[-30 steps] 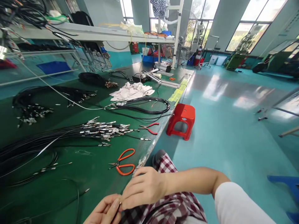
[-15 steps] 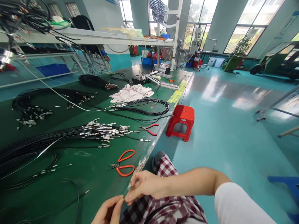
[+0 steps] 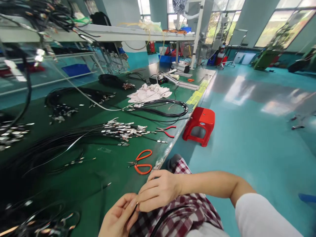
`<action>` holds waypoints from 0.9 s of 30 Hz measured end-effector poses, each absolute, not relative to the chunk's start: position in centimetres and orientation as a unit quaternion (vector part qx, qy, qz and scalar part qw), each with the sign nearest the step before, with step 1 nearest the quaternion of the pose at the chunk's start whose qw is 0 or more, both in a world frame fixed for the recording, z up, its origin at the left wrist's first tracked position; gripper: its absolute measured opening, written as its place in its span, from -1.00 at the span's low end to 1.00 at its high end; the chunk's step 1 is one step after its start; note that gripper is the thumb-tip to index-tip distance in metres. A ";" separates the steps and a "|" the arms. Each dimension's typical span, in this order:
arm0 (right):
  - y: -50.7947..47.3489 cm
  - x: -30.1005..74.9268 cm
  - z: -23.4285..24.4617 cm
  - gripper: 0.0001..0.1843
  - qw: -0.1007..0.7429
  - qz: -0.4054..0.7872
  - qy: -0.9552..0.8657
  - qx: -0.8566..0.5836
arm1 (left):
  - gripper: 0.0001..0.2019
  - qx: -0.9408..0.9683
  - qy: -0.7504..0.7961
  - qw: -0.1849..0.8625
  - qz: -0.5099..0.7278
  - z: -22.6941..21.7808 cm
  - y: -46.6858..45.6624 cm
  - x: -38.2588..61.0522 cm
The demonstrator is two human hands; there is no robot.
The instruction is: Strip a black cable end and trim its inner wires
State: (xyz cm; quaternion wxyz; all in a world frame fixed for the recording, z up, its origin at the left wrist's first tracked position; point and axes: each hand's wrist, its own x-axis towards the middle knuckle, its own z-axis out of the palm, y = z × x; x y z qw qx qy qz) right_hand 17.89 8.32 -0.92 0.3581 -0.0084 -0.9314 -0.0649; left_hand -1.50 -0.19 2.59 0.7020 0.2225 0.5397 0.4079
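My left hand (image 3: 116,216) and my right hand (image 3: 159,191) meet low in view, above my checked lap, and both pinch a thin black wire (image 3: 132,212) near its small metal end. The fingers hide most of that end. Beyond them, on the green bench mat (image 3: 103,164), lies a long bundle of black cables with crimped metal terminals (image 3: 120,131). Orange-handled scissors (image 3: 142,162) are the nearest tool to my right hand, and red-handled pliers (image 3: 168,131) rest close to the bench edge.
A coil of black cable (image 3: 160,108) and a crumpled white cloth (image 3: 149,93) lie farther along the bench. Several more cable bunches lie on the left. A red plastic stool (image 3: 199,126) stands on the teal floor to the right of the bench.
My view has turned left, so the bench contents sit further right and more cables show at the lower left. My hands stay together on the wire end.
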 end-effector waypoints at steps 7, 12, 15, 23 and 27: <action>5.7 16.5 0.1 -0.93 0.347 0.404 -0.795 -0.291 | -0.79 0.411 0.620 0.483 0.462 1.2 -1.6 -0.9; 4.9 15.9 -0.2 -0.44 0.251 0.761 -0.449 -0.396 | -0.89 0.514 0.622 0.384 0.449 -0.2 -1.8 -0.7; 4.9 16.5 0.4 -0.58 0.297 0.648 -0.601 -0.361 | -0.81 0.408 0.610 0.505 0.454 -0.2 -1.5 -1.3; 6.2 17.5 -0.3 -0.86 0.350 0.154 -0.909 -0.164 | -0.73 0.270 0.499 0.654 0.501 0.2 -0.9 -2.1; 6.6 17.3 -0.2 -0.85 0.336 0.120 -0.928 -0.105 | -0.71 0.252 0.487 0.672 0.499 0.5 -0.9 -2.2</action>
